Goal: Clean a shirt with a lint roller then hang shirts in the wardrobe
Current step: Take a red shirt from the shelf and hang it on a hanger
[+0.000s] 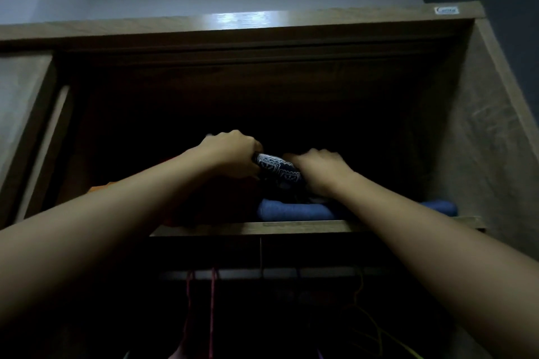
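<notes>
Both my arms reach up into the dark top compartment of the wooden wardrobe (472, 114). A folded dark blue garment with a white pattern (277, 167) sits there on a pile. My left hand (230, 154) grips its left end with curled fingers. My right hand (319, 170) holds its right end, fingers curled over the cloth. Under it lies a folded plain blue cloth (294, 211) on the shelf (262, 227). No lint roller is in view.
Orange cloth (100, 187) lies at the shelf's left. Below the shelf runs a hanging rail (277, 273) with red hangers (212, 306) and yellow hangers (376, 326). A sliding door panel (32, 125) covers the left side. The compartment's back is too dark to see.
</notes>
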A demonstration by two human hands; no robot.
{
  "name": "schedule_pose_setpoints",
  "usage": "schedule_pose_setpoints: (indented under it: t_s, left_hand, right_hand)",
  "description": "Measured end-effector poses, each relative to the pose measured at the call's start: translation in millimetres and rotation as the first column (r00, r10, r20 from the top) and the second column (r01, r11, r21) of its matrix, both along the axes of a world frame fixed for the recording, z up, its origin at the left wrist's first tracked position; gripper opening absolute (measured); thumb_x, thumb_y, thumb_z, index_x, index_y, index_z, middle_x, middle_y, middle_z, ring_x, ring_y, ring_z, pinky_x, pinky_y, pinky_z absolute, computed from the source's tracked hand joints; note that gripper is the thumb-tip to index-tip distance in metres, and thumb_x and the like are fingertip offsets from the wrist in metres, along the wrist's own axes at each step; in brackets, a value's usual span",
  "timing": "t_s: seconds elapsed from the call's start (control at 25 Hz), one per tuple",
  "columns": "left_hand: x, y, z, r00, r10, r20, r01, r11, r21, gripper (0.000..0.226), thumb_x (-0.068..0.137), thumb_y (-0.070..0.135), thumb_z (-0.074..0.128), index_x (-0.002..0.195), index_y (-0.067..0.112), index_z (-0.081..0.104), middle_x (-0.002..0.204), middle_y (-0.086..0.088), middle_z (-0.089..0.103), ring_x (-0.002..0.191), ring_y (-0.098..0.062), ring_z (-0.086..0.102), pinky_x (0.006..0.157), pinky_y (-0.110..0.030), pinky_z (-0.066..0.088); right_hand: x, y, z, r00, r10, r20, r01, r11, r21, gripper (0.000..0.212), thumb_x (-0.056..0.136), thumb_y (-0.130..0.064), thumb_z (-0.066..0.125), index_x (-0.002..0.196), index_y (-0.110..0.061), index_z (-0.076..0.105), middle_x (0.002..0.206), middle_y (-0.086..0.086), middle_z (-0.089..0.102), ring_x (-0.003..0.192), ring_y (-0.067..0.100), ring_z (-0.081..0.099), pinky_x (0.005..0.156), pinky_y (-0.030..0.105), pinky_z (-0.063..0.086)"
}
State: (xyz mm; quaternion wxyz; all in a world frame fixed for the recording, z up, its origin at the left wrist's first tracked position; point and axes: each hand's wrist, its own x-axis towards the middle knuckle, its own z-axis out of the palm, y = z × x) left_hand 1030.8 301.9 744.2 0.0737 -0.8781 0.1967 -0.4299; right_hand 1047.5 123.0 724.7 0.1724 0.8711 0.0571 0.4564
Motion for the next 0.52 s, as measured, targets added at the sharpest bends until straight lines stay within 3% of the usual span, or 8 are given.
schedule_pose_setpoints:
  t_s: [0.16, 0.32, 0.44, 0.52]
  left_hand:
    - [-3.3, -29.0, 15.3, 0.993, -0.093, 0.069, 0.09, 0.995, 0.041, 0.03, 0.09, 0.039, 0.053, 0.118, 0.031, 0.057, 0.116, -0.009, 0.06, 0.104, -0.033, 0.059, 0.076, -0.038, 0.044]
    - [-2.2, -84.5, -1.5, 0.96, -0.266, 0.086, 0.253, 0.957, 0.141, 0.031, 0.092, 0.037, 0.048, 0.121, 0.029, 0.054, 0.116, -0.011, 0.061, 0.103, -0.034, 0.06, 0.072, -0.036, 0.043]
    - [2.0, -103.2, -22.1, 0.941, -0.337, -0.023, 0.332, 0.908, 0.255, 0.034, 0.09, 0.043, 0.05, 0.122, 0.031, 0.051, 0.115, -0.008, 0.061, 0.102, -0.031, 0.06, 0.077, -0.037, 0.047]
    - [3.7, -98.0, -26.5, 0.919, -0.366, -0.145, 0.392, 0.888, 0.239, 0.036, 0.089, 0.04, 0.053, 0.123, 0.03, 0.05, 0.115, -0.006, 0.061, 0.1, -0.027, 0.061, 0.084, -0.039, 0.051]
  right_hand:
    - [-27.6, -27.4, 12.0, 0.981, -0.14, 0.138, 0.158, 0.979, -0.129, 0.041, 0.093, -0.034, 0.044, 0.134, -0.03, 0.04, 0.121, 0.01, 0.057, 0.106, 0.032, 0.059, 0.075, 0.036, 0.046]
    - [-69.1, -80.7, 14.2, 0.896, -0.372, 0.243, 0.428, 0.87, -0.246, 0.037, 0.097, -0.026, 0.037, 0.134, -0.028, 0.04, 0.119, 0.007, 0.056, 0.105, 0.029, 0.06, 0.072, 0.037, 0.047]
    - [-69.3, -102.0, -12.5, 0.919, -0.365, 0.151, 0.394, 0.87, -0.297, 0.044, 0.092, -0.024, 0.045, 0.134, -0.029, 0.034, 0.119, 0.006, 0.054, 0.107, 0.029, 0.058, 0.071, 0.038, 0.046]
    - [-70.3, -107.6, -24.9, 0.953, -0.303, -0.019, 0.283, 0.91, -0.303, 0.065, 0.085, -0.022, 0.054, 0.139, -0.034, 0.021, 0.12, 0.005, 0.051, 0.107, 0.028, 0.056, 0.073, 0.037, 0.047]
